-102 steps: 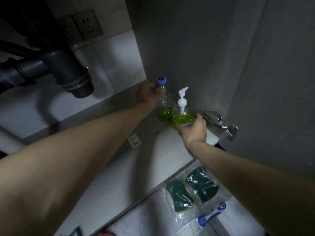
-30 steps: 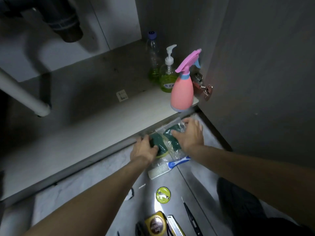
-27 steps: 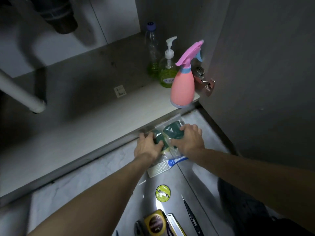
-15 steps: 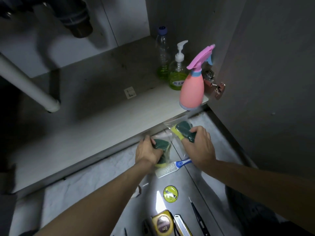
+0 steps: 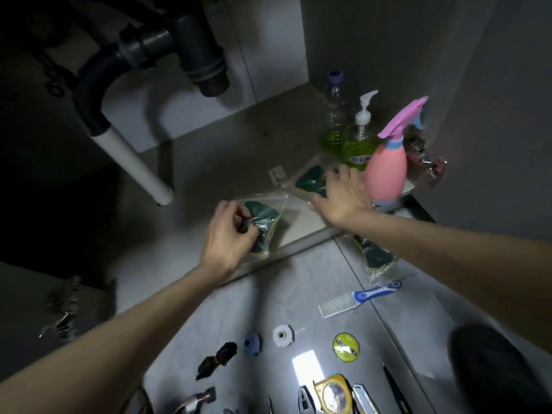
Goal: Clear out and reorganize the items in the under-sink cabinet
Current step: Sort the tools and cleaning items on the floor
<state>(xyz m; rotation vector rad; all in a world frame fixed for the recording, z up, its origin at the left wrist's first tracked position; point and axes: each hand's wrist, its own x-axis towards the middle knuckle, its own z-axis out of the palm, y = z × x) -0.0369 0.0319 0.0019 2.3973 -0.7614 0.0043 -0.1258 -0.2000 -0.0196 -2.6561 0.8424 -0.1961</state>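
My left hand (image 5: 227,234) pinches a clear bag with a green sponge (image 5: 265,216) just inside the front edge of the cabinet floor (image 5: 209,174). Further right, my right hand (image 5: 343,192) lies with straight fingers on a second bagged green sponge (image 5: 309,179), which rests on the cabinet floor beside the pink spray bottle (image 5: 386,171). Behind that stand a pump bottle of green liquid (image 5: 357,147) and a clear bottle with a purple cap (image 5: 336,115). A third bagged sponge (image 5: 375,256) lies on the room floor, partly under my right forearm.
A dark drain trap (image 5: 203,55) and a white pipe (image 5: 134,162) hang over the cabinet's left half. A door hinge (image 5: 430,168) sticks out at the right wall. A blue-white brush (image 5: 355,298), a green disc (image 5: 346,347), a tape measure (image 5: 331,394) and small fittings lie on the tiles.
Both hands lifted a bagged sponge each from the room floor into the cabinet. The right hand went from gripping its sponge to lying flat on it beside the spray bottle.
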